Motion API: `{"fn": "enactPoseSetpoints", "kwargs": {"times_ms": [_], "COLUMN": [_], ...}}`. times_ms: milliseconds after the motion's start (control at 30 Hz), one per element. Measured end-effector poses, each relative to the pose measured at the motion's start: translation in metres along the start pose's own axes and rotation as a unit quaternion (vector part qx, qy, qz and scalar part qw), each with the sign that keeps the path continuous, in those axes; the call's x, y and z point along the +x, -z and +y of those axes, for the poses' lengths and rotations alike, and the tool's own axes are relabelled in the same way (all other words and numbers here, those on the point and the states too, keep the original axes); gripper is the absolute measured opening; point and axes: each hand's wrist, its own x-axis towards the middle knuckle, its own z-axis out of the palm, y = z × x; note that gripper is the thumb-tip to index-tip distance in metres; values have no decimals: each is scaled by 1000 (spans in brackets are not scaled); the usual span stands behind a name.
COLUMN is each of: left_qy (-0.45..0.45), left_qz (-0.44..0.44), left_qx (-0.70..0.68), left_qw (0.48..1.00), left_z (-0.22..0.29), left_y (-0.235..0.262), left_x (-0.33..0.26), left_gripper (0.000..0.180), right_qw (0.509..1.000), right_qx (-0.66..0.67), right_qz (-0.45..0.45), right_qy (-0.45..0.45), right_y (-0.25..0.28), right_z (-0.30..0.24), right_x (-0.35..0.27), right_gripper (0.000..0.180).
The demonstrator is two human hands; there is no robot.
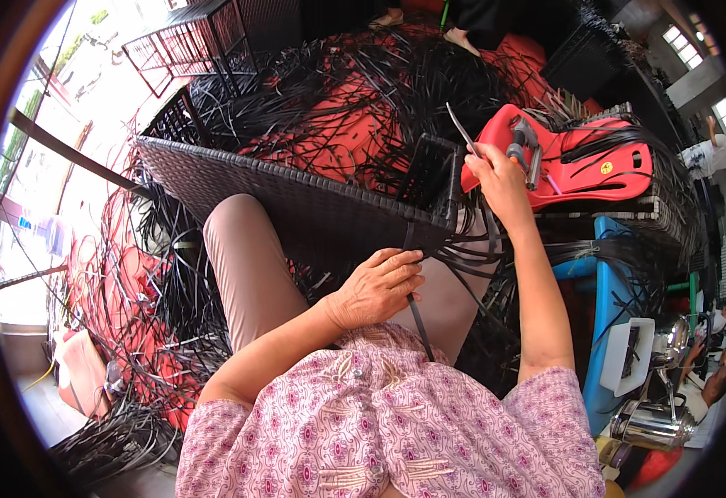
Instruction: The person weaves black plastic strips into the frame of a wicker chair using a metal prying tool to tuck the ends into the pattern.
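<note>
A dark woven panel (pixel 297 195) of flat black strips lies across my knees, with loose strip ends (pixel 471 253) fanning out at its right corner. At that corner my left hand (pixel 380 286) is closed, fingers bent around a flat black strip (pixel 419 328) that hangs down toward my lap. My right hand (pixel 500 176) is raised above the corner, gripping a thin curved metal tool (pixel 460 124) whose tip points up and left. Just beyond it, a red plastic seat (pixel 620 191) carries a grey hand tool with an orange part (pixel 522 153).
Tangled black strips (pixel 338 75) cover the red floor sheet (pixel 355 124). Black frames (pixel 189 50) stand at the far left. To the right are a blue plastic stool (pixel 604 307), a white tray (pixel 628 357) and a shiny metal pot (pixel 653 423). Other people's feet (pixel 462 40) show at the far side.
</note>
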Motion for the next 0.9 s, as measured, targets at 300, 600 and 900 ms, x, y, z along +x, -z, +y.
{"fn": "enactPoseSetpoints", "kwargs": {"times_ms": [300, 600, 900], "left_qy": [3, 6, 1], "left_qz": [13, 21, 22], "left_qx": [4, -2, -3], "left_qw": [1000, 1000, 1000], "left_z": [2, 2, 2], "left_y": [-4, -5, -2], "left_x": [-1, -5, -4], "left_gripper": [38, 37, 37], "right_qw": [934, 914, 916], "right_qx": [-262, -325, -345], "right_qz": [-174, -169, -156], "right_qy": [168, 172, 133], "right_y": [37, 34, 32], "right_z": [-64, -67, -77], "right_x": [-84, -90, -94], "right_gripper": [29, 32, 29]}}
